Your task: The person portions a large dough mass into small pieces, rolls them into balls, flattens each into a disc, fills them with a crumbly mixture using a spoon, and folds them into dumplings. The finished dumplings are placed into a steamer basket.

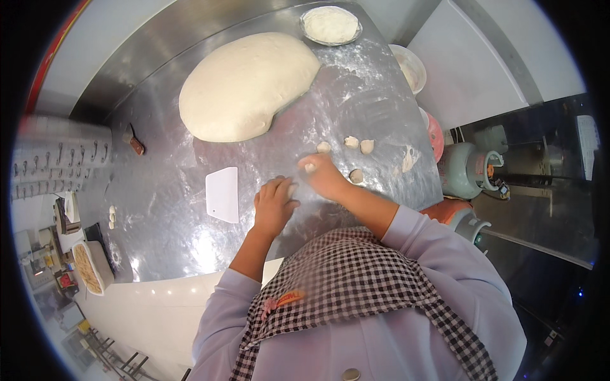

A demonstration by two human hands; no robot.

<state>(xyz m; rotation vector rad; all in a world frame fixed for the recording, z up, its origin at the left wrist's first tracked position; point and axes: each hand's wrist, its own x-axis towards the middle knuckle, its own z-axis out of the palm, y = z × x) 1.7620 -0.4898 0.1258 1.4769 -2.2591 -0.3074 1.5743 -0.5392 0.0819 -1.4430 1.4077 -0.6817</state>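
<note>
My right hand (323, 178), slightly blurred, is closed with a small dough piece (310, 168) at its fingertips. Beside it my left hand (273, 204) curls its fingers down over the steel table, a pale dough bit (292, 189) between forefinger and thumb. Several small floured dough pieces lie about the right hand: one dough piece (323, 147) just beyond it, another dough piece (356, 176) by the wrist. A white dough scraper (222, 195) lies left of my left hand. Farther off rests a large smooth mass of dough (248, 86).
A bowl of flour (330, 25) stands at the table's far edge. Loose flour dusts the steel table (168, 190). A brown-handled tool (136, 143) lies at the left. Gas cylinders (467, 170) stand beyond the right edge, and a white tub (92, 267) is at the lower left.
</note>
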